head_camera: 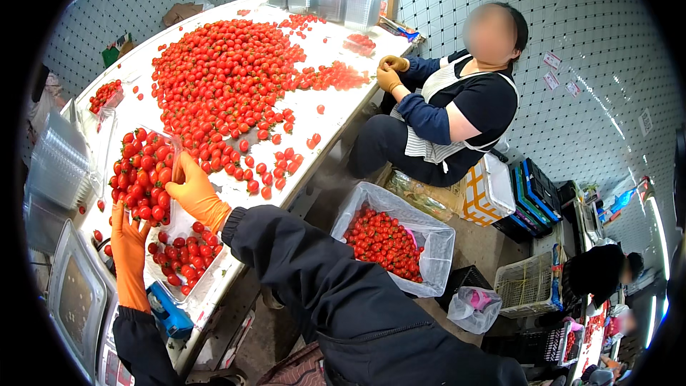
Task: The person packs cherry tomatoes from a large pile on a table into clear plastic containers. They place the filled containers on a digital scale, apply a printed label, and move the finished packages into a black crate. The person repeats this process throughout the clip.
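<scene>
Both my hands wear orange gloves and are at a clear plastic box [176, 146] heaped with red cherry tomatoes [142, 169]. My right hand [198, 190] grips the box's right side, thumb towards the tomatoes. At the near end, my left hand [128, 257] holds the box with its fingers pointing up against it; part of the grip is hidden. Just below, between my forearms, a second clear box [179, 292] holds a looser layer of cherry tomatoes. Beyond my hands a large pile of cherry tomatoes [220, 75] covers much of the white table [300, 193].
Stacked clear boxes [59, 166] and a scale with a metal pan [77, 300] stand at left. A blue tool [169, 311] lies by my left wrist. Across the table's right edge sits a co-worker [455, 102] in gloves. A lined crate of tomatoes [386, 244] stands on the floor.
</scene>
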